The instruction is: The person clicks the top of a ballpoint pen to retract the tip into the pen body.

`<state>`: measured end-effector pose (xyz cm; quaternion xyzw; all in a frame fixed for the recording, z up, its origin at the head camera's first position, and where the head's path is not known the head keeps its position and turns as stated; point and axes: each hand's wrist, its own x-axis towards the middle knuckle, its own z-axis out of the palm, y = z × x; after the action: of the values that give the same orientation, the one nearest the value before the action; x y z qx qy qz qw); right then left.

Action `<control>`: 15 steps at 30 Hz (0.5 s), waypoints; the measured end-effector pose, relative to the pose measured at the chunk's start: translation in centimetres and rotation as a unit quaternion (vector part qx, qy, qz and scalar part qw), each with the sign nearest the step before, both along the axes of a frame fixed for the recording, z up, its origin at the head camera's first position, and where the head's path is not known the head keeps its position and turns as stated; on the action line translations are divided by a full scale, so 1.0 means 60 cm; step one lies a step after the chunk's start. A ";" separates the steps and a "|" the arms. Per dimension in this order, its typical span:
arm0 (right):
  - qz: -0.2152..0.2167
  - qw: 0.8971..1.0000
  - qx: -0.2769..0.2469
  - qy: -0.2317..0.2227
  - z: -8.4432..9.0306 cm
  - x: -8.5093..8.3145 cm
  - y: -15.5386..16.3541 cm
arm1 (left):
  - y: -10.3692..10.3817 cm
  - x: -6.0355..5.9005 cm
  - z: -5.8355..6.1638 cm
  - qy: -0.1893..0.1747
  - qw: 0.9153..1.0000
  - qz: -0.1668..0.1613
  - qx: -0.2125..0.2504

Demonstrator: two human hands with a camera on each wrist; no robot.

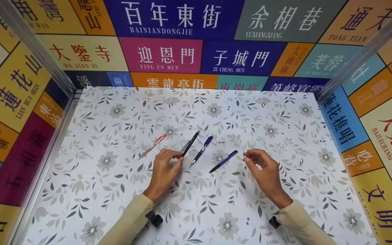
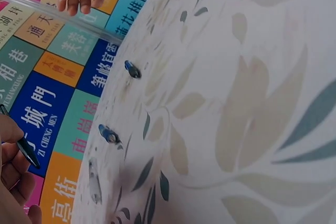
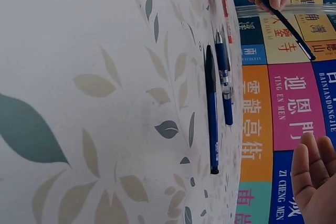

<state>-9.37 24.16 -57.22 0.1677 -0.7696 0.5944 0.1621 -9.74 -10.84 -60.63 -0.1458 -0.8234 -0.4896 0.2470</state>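
My left hand (image 1: 166, 166) pinches a black pen (image 1: 192, 141) between thumb and fingers. The right wrist view shows that pen (image 3: 283, 22) raised off the table. To its right lies a blue pen with a clear grip section (image 1: 202, 149), its metal tip towards me. Further right is a blue pen with a black end (image 1: 224, 161). A pink-red pen with a clear barrel (image 1: 152, 146) lies left of the black pen. My right hand (image 1: 264, 170) hovers beside the rightmost pen, fingers loosely bent, holding nothing. A pale, blurred, elongated thing (image 2: 94, 182) shows in the left wrist view.
The table (image 1: 267, 211) has a white cover with grey flowers and leaves. Panels with coloured blocks and lettering (image 1: 175, 18) stand behind and at both sides, with metal corner posts (image 1: 41, 51). Dark wrist cameras (image 1: 155, 219) sit under both sleeves.
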 end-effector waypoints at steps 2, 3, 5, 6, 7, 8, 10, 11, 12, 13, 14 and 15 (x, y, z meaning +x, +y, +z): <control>-0.003 1.000 0.005 -0.002 -0.004 0.001 0.000 | -0.005 -0.001 -0.004 0.000 1.000 0.000 -0.005; -0.003 1.000 0.007 -0.002 -0.006 0.002 0.000 | -0.007 -0.001 -0.006 0.000 1.000 0.001 -0.010; -0.003 1.000 0.013 -0.003 -0.008 0.003 0.000 | -0.012 -0.001 -0.010 -0.005 1.000 0.006 -0.021; -0.002 1.000 0.015 -0.002 -0.009 0.003 0.001 | -0.014 -0.001 -0.011 -0.009 1.000 0.008 -0.026; -0.002 1.000 0.018 -0.001 -0.010 0.003 0.001 | -0.016 -0.001 -0.013 -0.014 0.999 0.011 -0.031; -0.001 1.000 0.019 -0.001 -0.010 0.003 0.002 | -0.019 -0.001 -0.014 -0.018 0.999 0.013 -0.036; -0.004 1.000 0.023 0.000 -0.012 0.002 0.004 | -0.023 -0.002 -0.017 -0.027 0.999 0.018 -0.042; -0.007 1.000 0.024 -0.001 -0.013 0.001 0.006 | -0.025 -0.002 -0.019 -0.031 0.998 0.021 -0.043; -0.010 1.000 0.024 -0.002 -0.013 0.000 0.008 | -0.027 -0.003 -0.021 -0.033 0.998 0.023 -0.045; -0.015 1.000 0.025 -0.005 -0.014 -0.002 0.010 | -0.029 -0.004 -0.023 -0.033 0.998 0.025 -0.045; -0.021 0.999 0.026 -0.009 -0.015 -0.003 0.012 | -0.031 -0.005 -0.025 -0.034 0.998 0.027 -0.045; -0.027 0.999 0.028 -0.013 -0.016 -0.005 0.014 | -0.033 -0.006 -0.026 -0.035 0.998 0.029 -0.046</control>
<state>-9.66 25.01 -58.18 0.1438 -0.7919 0.5705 0.1634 -10.10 -12.80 -62.21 -0.1156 -0.8573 -0.4483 0.2251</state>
